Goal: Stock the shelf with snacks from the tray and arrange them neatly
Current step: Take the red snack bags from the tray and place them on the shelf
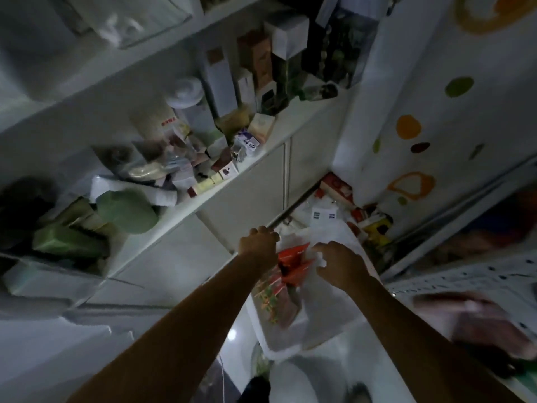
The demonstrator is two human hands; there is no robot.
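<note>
The left hand (pixel 257 242) reaches out at 12 o'clock from the frame's middle. Its fingers are curled tight over a thin edge at the far left corner of the white tray (pixel 328 311). In this dim light I cannot tell whether that edge is the tray's rim or the cabinet door just behind it. The right hand (pixel 341 264) hovers at 1 o'clock over the tray's far end. Its fingers are bent and its fingertips are at a white patch, but I cannot tell whether it pinches anything.

Between the two hands, red packets (pixel 293 261) lie in the tray. Packets with orange and green print (pixel 268 298) lie along its left side, toward 6 o'clock.

The shelf (pixel 257 160) runs from 9 o'clock up toward 1 o'clock and is crowded with boxes (pixel 220 80), some upright and some tumbled. A green bag (pixel 128 212) sits at its 9 o'clock end. White cabinet doors (pixel 250 193) are below it. At 2 o'clock stands a white panel (pixel 436 68) with orange and green spots. Small packages (pixel 373 223) are heaped at its foot. Glossy floor (pixel 232 333) shows at 6 o'clock.
</note>
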